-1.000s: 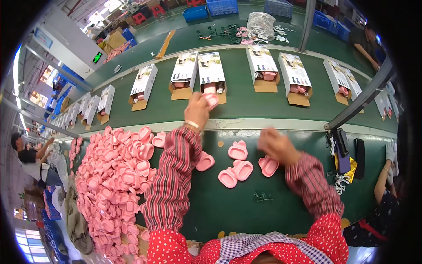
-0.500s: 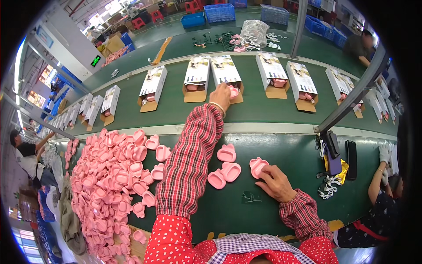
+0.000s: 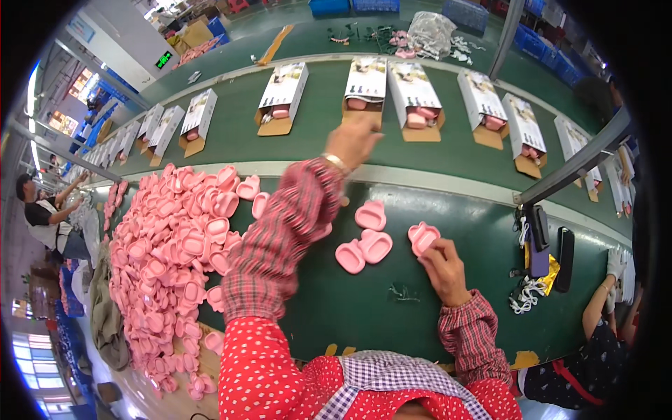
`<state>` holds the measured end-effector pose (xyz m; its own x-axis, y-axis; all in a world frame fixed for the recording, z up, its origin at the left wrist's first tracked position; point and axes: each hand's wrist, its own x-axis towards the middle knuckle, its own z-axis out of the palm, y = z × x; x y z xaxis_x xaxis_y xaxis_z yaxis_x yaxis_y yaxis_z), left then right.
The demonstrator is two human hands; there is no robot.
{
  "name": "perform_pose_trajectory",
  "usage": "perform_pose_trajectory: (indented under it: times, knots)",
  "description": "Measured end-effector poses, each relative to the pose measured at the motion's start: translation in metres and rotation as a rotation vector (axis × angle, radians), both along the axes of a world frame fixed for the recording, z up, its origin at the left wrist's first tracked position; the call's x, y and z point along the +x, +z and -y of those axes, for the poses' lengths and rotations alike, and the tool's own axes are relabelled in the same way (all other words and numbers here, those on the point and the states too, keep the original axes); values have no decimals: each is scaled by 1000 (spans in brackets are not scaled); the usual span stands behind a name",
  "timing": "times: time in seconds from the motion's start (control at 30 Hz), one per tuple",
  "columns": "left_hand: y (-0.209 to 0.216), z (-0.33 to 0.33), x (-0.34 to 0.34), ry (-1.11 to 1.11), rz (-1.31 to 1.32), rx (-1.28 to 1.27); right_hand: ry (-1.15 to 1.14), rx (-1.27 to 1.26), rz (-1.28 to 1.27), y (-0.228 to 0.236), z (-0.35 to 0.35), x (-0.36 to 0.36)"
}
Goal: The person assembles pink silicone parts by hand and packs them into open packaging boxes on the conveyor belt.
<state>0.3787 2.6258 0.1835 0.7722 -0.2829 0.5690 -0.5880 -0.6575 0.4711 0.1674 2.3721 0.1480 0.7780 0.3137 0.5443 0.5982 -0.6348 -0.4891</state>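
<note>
My right hand (image 3: 448, 271) pinches the lower edge of a pink shell-like piece (image 3: 424, 236) with an oval hollow and a scalloped top, just above the green bench. My left hand (image 3: 354, 144), blurred by motion, is stretched out below the open end of a white carton (image 3: 365, 77); its fingers are too smeared to read. To the right of it, another open carton (image 3: 413, 82) shows pink pieces (image 3: 421, 115) in its mouth. Three loose pink pieces (image 3: 374, 245) lie between my arms. A large heap of similar pieces (image 3: 168, 259) is left of my left arm.
More open cartons (image 3: 283, 91) line the green belt (image 3: 238, 133) beyond the pale rail (image 3: 420, 176). A metal post (image 3: 570, 157) rises at right, near a black case (image 3: 564, 259) and white cables (image 3: 526, 297). A co-worker's gloved hand (image 3: 614, 266) is farther right.
My left hand has drawn away from a carton, and the pink piece it held no longer shows there. The cartons have shifted right. My right hand keeps its piece; the view has tilted.
</note>
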Motion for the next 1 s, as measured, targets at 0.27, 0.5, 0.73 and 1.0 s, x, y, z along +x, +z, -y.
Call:
perform_pose_trajectory:
  times: [0.27,0.5,0.73,1.0]
  knots:
    - [-25,-157,-177,61,-184,216,127,130,12,18,-78,109]
    - [-42,-168,-200,216,-211,176,-86,17,-57,-3,-111,272]
    - [-55,-204,-176,308,-69,296,-287,174,110,-14,-123,305]
    - [-25,-228,-113,238,-40,334,539,-193,240,-23,-193,87]
